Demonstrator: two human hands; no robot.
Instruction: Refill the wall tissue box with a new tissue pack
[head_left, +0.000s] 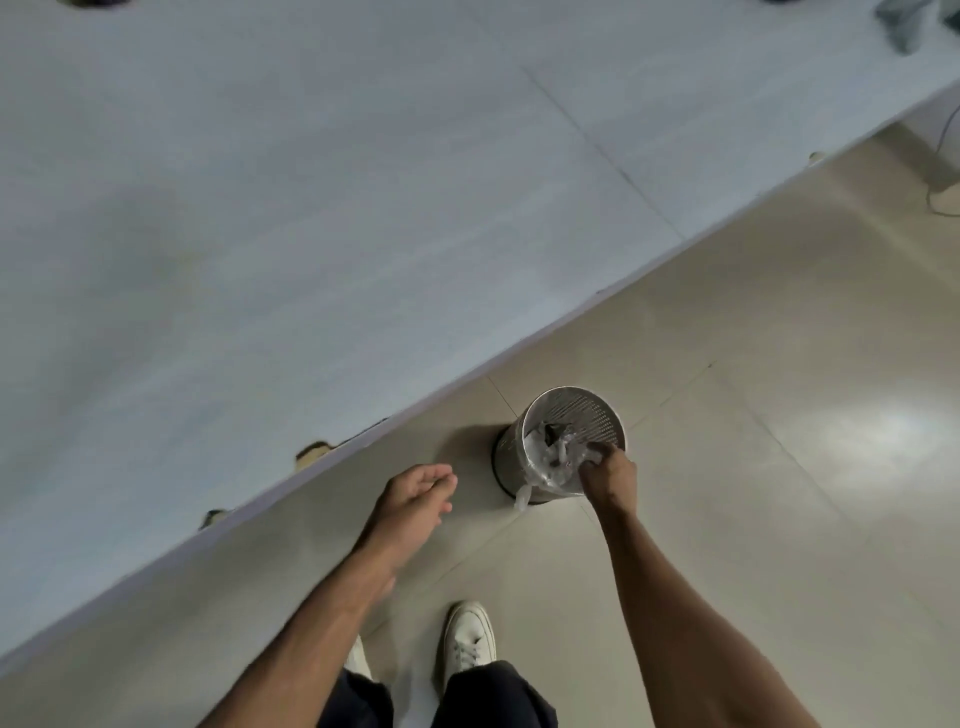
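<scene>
While I look straight down, my right hand (609, 474) reaches over the near rim of a round, perforated silver metal wastebasket (571, 415) standing on the glossy beige tiled floor (779, 338). Its fingers are curled together and pinching crumpled clear plastic wrapping (556, 457) that lies just inside the basket, on top of whatever else is in there; something small and dark sits among the plastic, but I cannot tell what it is. A thin clear liner bag (522, 496) is folded over the basket's rim, and a loose tail of it hangs down the outside on the side toward me.

My left hand (415, 493) hangs in the air to the left of the basket, apart from it, palm turned partly up, fingers loosely spread and holding nothing.

On the left, the pale grey-blue panelled wall (260, 208) runs diagonally across the view, and it has a few chipped spots along its bottom edge. The basket stands near the foot of that wall. Neither the wall tissue box nor a full tissue pack shows anywhere in view; only the wrapping under my right fingers.

Below my arms I see one white lace-up sneaker (467, 639) and my dark trouser legs (493, 696).
</scene>
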